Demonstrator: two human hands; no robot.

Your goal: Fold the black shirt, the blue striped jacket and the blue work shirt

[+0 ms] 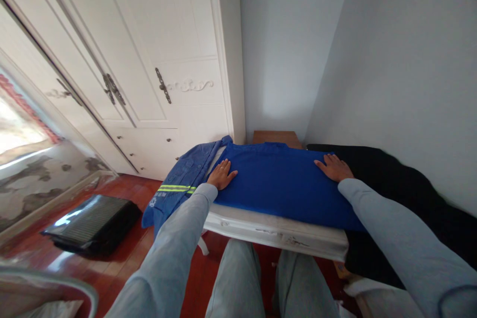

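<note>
A bright blue garment [278,179] lies spread flat over a narrow white table [276,231]. My left hand [222,175] rests on its left end, fingers stretched out, with a ring on one finger. Near the far right corner of the cloth, my right hand [334,167] lies flat with its fingers apart. Beside my left hand, a darker blue work jacket [186,171] with a yellow reflective stripe drapes over the table's left end. Black cloth [391,171] covers the right side, past my right hand.
A white wardrobe [179,35] with dark metal handles stands behind on the left. A brown wooden piece [278,137] sits in the corner behind the table. On the red floor at left lies a black plastic-wrapped bundle [93,226]. A grey curved tube [74,283] is at lower left.
</note>
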